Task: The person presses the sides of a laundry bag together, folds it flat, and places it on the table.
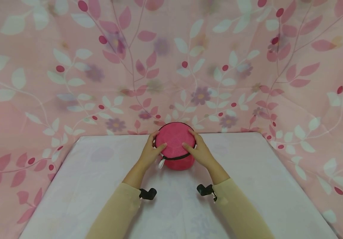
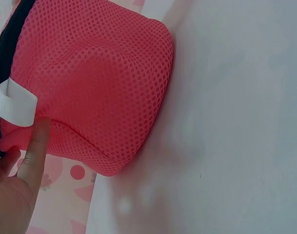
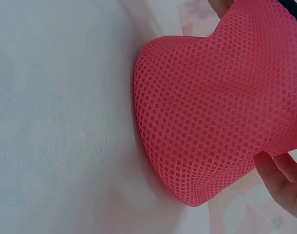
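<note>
A round pink mesh pouch (image 1: 175, 146) sits at the far middle of the white table (image 1: 100, 186), close to the flowered pink curtain (image 1: 70, 66) that hangs behind and to both sides. Both hands clasp it at once, 1 on each flank. The left hand (image 1: 150, 152) curls round the left side with its thumb laid over the top panel; the right hand (image 1: 199, 151) mirrors it on the right, thumb also across the top. The fingers of both are spread loosely round the rim, not pinching.

The pouch lies directly between the 2 palms, so neither hand is nearer; its flat round top tilts toward the person and its short axis runs roughly up from the table. A dark zip line (image 1: 175, 158) circles it just under the top panel, and a small white loop tab (image 1: 161, 163) hangs at the front left, just below the left thumb. In the left wrist view that tab (image 2: 14, 102) sits right beside a fingertip (image 2: 39, 129) pressing the mesh. In the right wrist view the mesh wall (image 3: 212, 122) dents inward, with the fingers (image 3: 280, 180) of the right hand at its lower edge
</note>
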{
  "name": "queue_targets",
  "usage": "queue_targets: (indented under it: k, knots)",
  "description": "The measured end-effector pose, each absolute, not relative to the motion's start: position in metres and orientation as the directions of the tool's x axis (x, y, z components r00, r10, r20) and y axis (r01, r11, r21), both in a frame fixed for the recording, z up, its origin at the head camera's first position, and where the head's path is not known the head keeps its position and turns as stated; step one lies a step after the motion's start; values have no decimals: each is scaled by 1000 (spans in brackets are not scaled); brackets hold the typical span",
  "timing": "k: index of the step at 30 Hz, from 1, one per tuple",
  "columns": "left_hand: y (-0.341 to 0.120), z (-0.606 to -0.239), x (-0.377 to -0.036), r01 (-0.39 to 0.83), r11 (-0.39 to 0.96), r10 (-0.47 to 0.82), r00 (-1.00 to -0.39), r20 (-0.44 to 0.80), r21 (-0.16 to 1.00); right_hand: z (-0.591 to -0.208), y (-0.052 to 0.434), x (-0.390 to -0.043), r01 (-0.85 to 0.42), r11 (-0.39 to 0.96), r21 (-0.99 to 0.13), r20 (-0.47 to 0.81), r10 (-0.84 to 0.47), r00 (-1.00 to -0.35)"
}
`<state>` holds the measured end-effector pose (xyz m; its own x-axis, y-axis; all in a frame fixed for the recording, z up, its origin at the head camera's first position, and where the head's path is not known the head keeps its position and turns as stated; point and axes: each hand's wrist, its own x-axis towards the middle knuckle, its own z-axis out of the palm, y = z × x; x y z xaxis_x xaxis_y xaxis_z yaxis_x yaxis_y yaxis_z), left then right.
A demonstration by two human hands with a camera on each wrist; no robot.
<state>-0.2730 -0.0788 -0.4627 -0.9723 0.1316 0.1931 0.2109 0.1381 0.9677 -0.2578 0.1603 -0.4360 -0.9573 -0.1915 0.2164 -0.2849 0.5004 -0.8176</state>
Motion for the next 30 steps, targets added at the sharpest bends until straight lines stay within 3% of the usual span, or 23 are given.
queue_targets:
  k: [8, 24, 30]
  knots:
    - [-77, -461, -271, 177, 80, 129, -978, 166, 981, -439, 160, -258, -287, 430, -856, 217, -205, -954]
    - [-68, -450, -263, 137, -225, 142, -975, 172, 965, -437, 166, -258, -218, 194, -957, 173, -225, -959]
    - [-66, -448, -262, 119, -279, 152, -974, 166, 953, -435, 165, -256, -188, 12, -982, 180, -236, -955]
